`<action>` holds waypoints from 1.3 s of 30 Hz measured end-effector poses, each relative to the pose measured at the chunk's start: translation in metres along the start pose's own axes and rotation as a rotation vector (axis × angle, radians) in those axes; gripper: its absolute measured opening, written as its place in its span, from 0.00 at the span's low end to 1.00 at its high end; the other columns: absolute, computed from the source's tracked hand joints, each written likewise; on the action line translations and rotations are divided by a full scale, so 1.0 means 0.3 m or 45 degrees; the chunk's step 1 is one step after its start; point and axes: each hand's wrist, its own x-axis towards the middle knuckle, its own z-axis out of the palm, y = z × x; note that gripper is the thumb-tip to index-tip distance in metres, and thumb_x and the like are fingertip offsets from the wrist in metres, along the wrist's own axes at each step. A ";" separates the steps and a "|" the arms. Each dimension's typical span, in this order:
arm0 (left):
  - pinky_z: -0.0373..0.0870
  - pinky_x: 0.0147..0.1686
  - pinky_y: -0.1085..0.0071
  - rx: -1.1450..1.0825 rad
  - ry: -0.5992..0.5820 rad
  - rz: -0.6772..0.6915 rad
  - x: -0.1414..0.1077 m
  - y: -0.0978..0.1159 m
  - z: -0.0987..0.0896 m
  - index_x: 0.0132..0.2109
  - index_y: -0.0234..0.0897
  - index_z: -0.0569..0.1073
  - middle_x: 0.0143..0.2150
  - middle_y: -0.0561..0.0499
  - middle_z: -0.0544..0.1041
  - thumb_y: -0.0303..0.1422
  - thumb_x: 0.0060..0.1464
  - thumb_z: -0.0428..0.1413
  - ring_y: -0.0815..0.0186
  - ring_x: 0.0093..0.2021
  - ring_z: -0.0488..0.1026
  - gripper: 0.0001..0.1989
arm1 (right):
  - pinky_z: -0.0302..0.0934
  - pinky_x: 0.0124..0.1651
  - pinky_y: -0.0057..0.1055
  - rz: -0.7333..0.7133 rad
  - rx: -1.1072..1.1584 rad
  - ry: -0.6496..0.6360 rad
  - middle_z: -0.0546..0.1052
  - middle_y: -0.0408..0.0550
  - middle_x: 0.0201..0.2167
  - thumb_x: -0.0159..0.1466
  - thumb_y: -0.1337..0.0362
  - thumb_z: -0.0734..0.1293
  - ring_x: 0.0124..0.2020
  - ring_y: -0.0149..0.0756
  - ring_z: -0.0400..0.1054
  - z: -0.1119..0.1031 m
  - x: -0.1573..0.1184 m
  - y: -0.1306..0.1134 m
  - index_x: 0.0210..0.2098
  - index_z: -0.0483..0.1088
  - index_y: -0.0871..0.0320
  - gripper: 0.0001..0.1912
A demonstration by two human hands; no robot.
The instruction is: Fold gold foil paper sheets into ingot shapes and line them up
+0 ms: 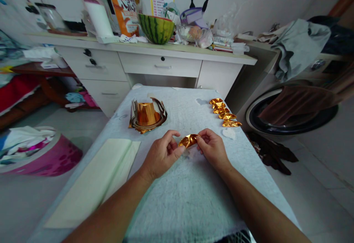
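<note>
A small folded gold foil piece (189,140) is held over the middle of the cloth-covered table (177,206). My right hand (214,148) pinches its right end between thumb and fingers. At its left end, my left hand (163,152) has the thumb against the foil, with the index finger raised and apart from the thumb. Several folded gold foil pieces (227,116) lie in a slanting row at the table's right back. A curled stack of gold foil sheets (148,114) sits at the left back. Pale green paper sheets (91,180) lie at the left.
Behind the table is a white cabinet (163,66) bearing a cut watermelon (157,29), an orange bag (125,9) and a paper roll (99,20). A pink bin (52,156) stands left, a washing machine (290,106) right.
</note>
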 end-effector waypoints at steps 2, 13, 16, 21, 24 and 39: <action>0.59 0.27 0.74 0.002 0.007 -0.004 0.004 0.000 0.005 0.48 0.38 0.67 0.26 0.57 0.68 0.40 0.55 0.54 0.68 0.26 0.66 0.16 | 0.57 0.20 0.27 -0.030 -0.061 0.021 0.71 0.41 0.19 0.58 0.58 0.67 0.19 0.31 0.63 0.006 -0.005 -0.001 0.28 0.67 0.55 0.08; 0.54 0.24 0.75 0.260 0.145 -0.076 0.024 -0.019 0.027 0.38 0.40 0.71 0.22 0.58 0.71 0.32 0.54 0.53 0.70 0.22 0.65 0.04 | 0.55 0.24 0.26 -0.177 -0.110 -0.087 0.70 0.40 0.22 0.61 0.61 0.64 0.21 0.30 0.63 0.013 -0.019 -0.002 0.31 0.66 0.54 0.04; 0.57 0.25 0.74 0.217 0.122 -0.064 0.021 -0.016 0.026 0.44 0.41 0.70 0.25 0.57 0.72 0.35 0.54 0.55 0.68 0.23 0.68 0.10 | 0.57 0.27 0.27 -0.235 -0.130 -0.047 0.70 0.41 0.23 0.61 0.62 0.64 0.23 0.32 0.64 0.003 -0.009 -0.005 0.31 0.67 0.53 0.03; 0.63 0.29 0.73 0.146 0.092 -0.066 0.017 -0.008 0.024 0.52 0.41 0.65 0.31 0.55 0.74 0.38 0.54 0.55 0.68 0.26 0.71 0.18 | 0.59 0.33 0.30 -0.328 -0.412 0.191 0.73 0.43 0.27 0.60 0.64 0.63 0.27 0.33 0.65 -0.093 0.042 -0.023 0.31 0.68 0.55 0.03; 0.64 0.29 0.72 0.157 0.089 -0.074 0.017 -0.007 0.022 0.51 0.40 0.66 0.31 0.55 0.74 0.37 0.53 0.56 0.68 0.26 0.71 0.18 | 0.58 0.35 0.31 -0.378 -0.649 0.430 0.71 0.45 0.29 0.58 0.63 0.65 0.30 0.35 0.64 -0.210 0.076 -0.039 0.30 0.71 0.56 0.04; 0.63 0.29 0.74 0.274 0.047 -0.089 0.026 -0.028 0.030 0.48 0.41 0.68 0.28 0.56 0.73 0.32 0.52 0.53 0.69 0.26 0.70 0.14 | 0.54 0.31 0.31 0.102 -0.968 0.751 0.74 0.47 0.24 0.52 0.59 0.63 0.25 0.36 0.64 -0.541 0.073 0.095 0.30 0.74 0.59 0.12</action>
